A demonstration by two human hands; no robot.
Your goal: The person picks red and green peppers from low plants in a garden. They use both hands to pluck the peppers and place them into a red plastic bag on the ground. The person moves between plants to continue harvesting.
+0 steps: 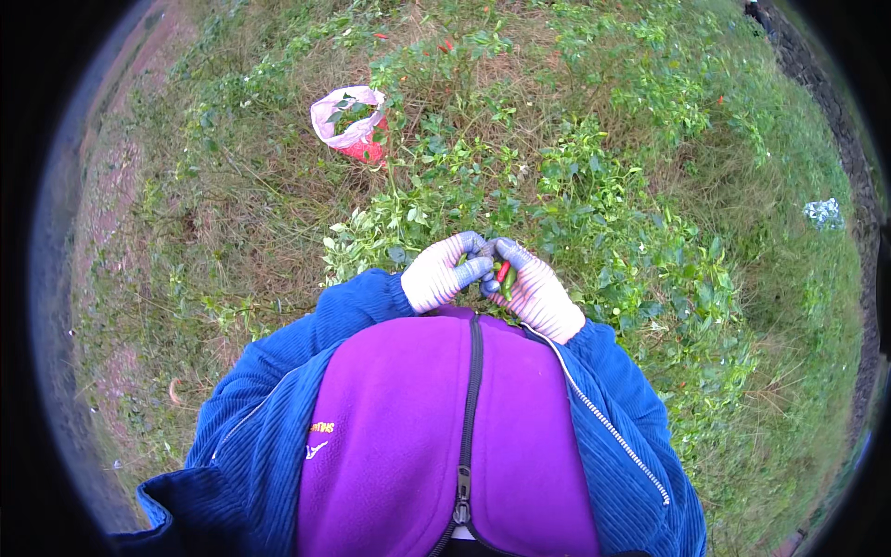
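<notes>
Ahead, an open sack [364, 147] holds greenery [351, 115]; the right hand [536, 292], peppers [503, 272].

The left hand [432, 275] and the right hand [543, 295], both wearing white gloves with grayish-blue fingers, are meeting in front of the person's purple top [399, 418]. The right hand is cradling a red pepper [503, 271] and a green pepper [509, 286], while the left hand's fingertips are reaching in close beside them; exactly what they are touching is too small to tell. A blue corduroy jacket [255, 418] is hanging open. Ahead, leafy plants [580, 172] are spreading over dry grass [251, 213], and a white-and-red sack [369, 150] is standing open, holding greenery.
</notes>
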